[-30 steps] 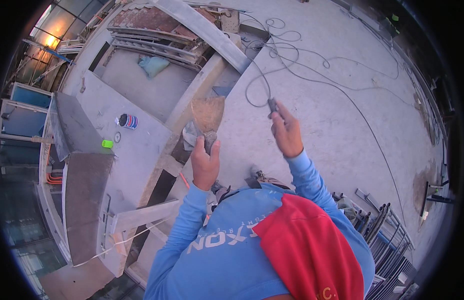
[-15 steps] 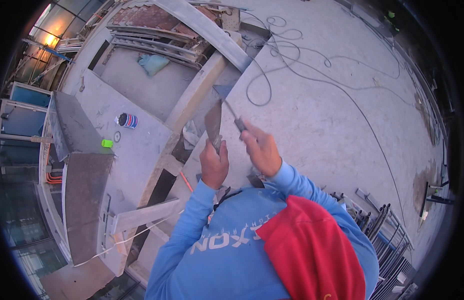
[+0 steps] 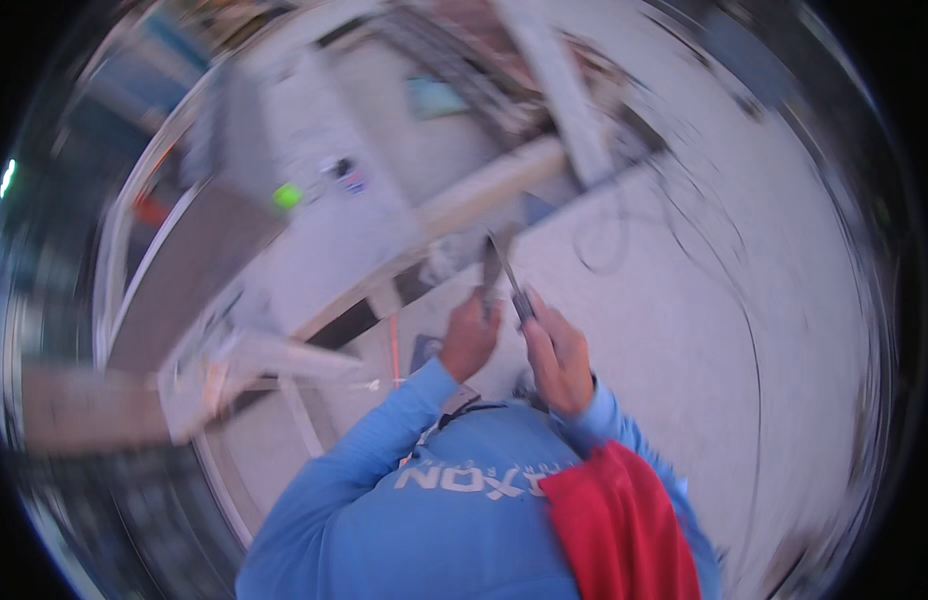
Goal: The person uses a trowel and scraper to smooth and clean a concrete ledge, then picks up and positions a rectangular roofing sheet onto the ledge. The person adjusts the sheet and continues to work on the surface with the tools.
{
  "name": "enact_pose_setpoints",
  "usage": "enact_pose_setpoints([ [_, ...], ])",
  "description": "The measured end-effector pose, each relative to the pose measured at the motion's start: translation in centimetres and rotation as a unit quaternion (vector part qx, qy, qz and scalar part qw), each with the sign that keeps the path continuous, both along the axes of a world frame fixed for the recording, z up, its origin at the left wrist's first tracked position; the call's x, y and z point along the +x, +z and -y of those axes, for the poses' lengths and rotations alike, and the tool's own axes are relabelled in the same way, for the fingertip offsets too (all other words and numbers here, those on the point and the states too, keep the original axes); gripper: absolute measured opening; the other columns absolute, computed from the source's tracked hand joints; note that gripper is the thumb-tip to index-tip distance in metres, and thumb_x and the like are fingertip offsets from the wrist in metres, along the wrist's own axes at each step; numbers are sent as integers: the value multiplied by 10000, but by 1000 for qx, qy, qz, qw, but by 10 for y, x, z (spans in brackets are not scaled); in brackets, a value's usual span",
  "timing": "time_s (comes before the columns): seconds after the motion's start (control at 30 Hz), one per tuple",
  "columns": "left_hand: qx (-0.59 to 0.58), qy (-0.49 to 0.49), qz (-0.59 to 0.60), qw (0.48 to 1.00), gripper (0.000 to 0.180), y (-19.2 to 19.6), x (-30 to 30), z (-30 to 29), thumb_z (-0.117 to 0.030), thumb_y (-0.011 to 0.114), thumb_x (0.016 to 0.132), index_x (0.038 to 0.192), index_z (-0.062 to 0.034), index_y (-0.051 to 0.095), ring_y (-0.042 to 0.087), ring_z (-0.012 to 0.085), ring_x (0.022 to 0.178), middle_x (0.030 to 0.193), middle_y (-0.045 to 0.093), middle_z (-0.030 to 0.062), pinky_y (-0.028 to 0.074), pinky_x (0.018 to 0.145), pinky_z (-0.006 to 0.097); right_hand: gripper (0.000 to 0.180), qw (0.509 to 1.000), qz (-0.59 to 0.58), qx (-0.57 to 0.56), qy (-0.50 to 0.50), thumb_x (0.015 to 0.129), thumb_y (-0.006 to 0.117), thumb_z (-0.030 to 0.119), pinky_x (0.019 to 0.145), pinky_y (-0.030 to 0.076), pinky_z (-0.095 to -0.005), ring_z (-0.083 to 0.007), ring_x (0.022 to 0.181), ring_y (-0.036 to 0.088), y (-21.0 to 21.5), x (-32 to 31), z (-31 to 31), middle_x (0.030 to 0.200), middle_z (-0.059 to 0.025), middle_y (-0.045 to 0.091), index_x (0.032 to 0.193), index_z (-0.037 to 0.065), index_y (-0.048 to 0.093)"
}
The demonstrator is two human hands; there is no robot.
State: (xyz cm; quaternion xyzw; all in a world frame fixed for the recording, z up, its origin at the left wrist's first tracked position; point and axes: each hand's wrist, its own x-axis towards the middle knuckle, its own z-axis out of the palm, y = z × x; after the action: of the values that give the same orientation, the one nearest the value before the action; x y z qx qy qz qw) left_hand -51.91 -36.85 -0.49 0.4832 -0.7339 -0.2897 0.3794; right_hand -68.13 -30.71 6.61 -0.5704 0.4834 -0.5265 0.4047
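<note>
The left hand is closed around the lower end of a flat-bladed tool, its blade pointing up and away from the body. The right hand grips a slim dark-handled tool, thumb along the handle, probably to steer its thin shaft. Both tools meet, or nearly meet, in front of the chest (blur hides whether they touch). Holding each by its near end seems to leave the working parts free and the knuckles clear.

Closer to the body, the blue shirt covers both arms, and a red cloth hangs over its right side. Beyond the hands spreads a pale floor, where a thin dark cable trails in loose curves, likely slack for reach. To the left, a bright green object and a small can sit on a pale slab, apart from the hands.
</note>
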Motion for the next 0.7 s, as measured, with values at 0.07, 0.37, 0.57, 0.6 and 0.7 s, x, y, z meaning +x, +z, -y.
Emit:
enact_pose_setpoints([
  [0.07, 50, 44, 19, 998, 311, -2, 21, -6, -190, 584, 968, 1157, 56, 560, 623, 502, 824, 902, 647, 303, 499, 709, 542, 412, 999, -16, -11, 39, 1028, 490, 154, 776, 491, -326, -169, 822, 587, -4, 22, -3, 987, -148, 662, 1376, -59, 545],
  [0.37, 75, 243, 7, 967, 369, -4, 138, -40, -246, 564, 987, 1195, 56, 524, 618, 490, 890, 943, 642, 293, 489, 776, 531, 502, 966, -51, 132, 218, 1045, 478, 277, 630, 450, -245, -76, 689, 530, -20, 129, 61, 933, -85, 645, 1417, -59, 510],
  [0.57, 66, 378, -3, 924, 302, -16, 215, -63, -225, 559, 986, 1136, 35, 523, 627, 477, 879, 935, 648, 282, 476, 754, 554, 492, 931, -94, 75, 345, 1040, 474, 257, 645, 475, -294, -119, 712, 569, -26, 224, 83, 887, -92, 640, 1402, -74, 510],
  [0.6, 44, 394, 10, 918, 310, -18, 228, -67, -226, 560, 987, 1148, 37, 525, 629, 476, 880, 936, 650, 284, 479, 758, 551, 488, 923, -106, 117, 351, 1039, 477, 253, 652, 475, -294, -126, 719, 571, -28, 242, 92, 896, -96, 638, 1400, -74, 510],
  [0.7, 136, 441, -46, 886, 391, -25, 271, -69, -243, 585, 973, 1230, 49, 538, 626, 483, 908, 986, 649, 296, 498, 801, 521, 459, 906, -103, -6, 411, 1042, 486, 278, 633, 469, -298, -133, 672, 553, -33, 292, 89, 848, -88, 628, 1341, -62, 565],
])
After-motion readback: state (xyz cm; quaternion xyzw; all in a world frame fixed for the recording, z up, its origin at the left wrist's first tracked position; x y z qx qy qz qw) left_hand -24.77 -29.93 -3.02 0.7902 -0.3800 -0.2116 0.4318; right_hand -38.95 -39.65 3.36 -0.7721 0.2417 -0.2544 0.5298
